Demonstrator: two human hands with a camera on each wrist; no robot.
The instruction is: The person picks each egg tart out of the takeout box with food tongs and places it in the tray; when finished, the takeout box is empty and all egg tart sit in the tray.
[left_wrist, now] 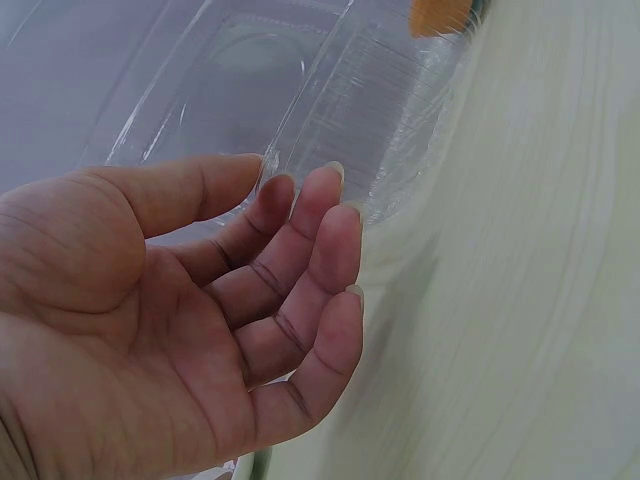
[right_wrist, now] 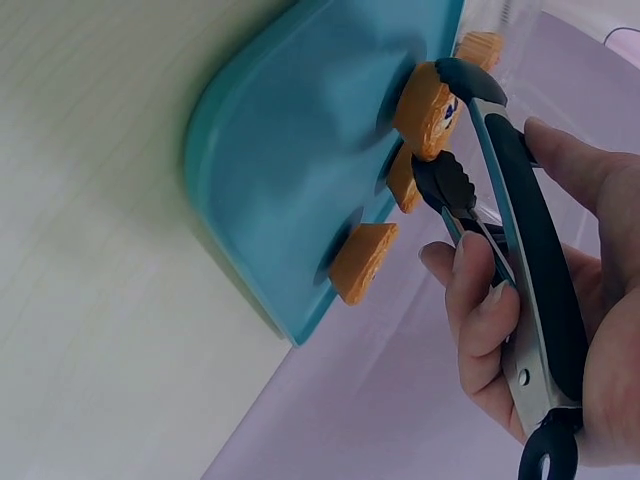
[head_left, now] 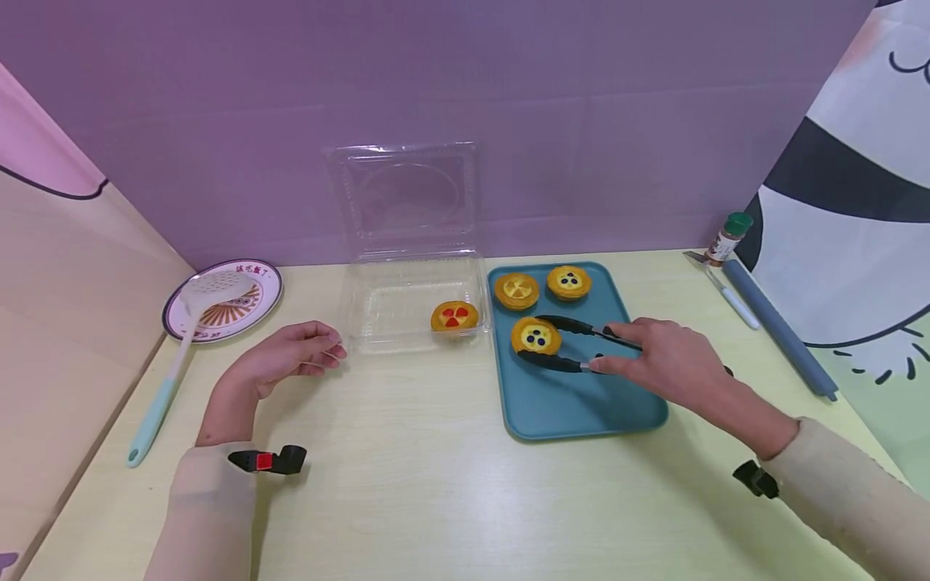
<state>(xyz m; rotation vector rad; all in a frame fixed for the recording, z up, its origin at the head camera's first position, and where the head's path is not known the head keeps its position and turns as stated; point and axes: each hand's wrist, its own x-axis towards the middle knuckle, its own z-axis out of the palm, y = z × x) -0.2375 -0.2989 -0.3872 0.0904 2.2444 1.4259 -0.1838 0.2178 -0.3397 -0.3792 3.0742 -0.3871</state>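
Observation:
My right hand (head_left: 672, 359) grips black-and-silver tongs (right_wrist: 530, 260). Their tips stand on either side of an egg tart with blueberry-like dots (head_left: 536, 336), over the teal tray (head_left: 581, 411); whether the tart is raised off the tray I cannot tell. Two more tarts lie at the tray's far end, one with yellow pieces (head_left: 517, 291) and one with dark dots (head_left: 569, 282). A tart with red pieces (head_left: 454, 315) sits in the clear plastic box (head_left: 388, 311), whose lid stands up. Beside the box's left front corner, my left hand (left_wrist: 210, 310) hovers with loosely bent fingers, holding nothing.
At the left, a patterned plate (head_left: 272, 292) lies under the head of a slotted turner (head_left: 163, 399). A green-capped jar (head_left: 729, 238), a small knife (head_left: 734, 298) and a blue-grey roll (head_left: 781, 331) line the right edge. A purple backdrop (head_left: 617, 161) rises behind the table.

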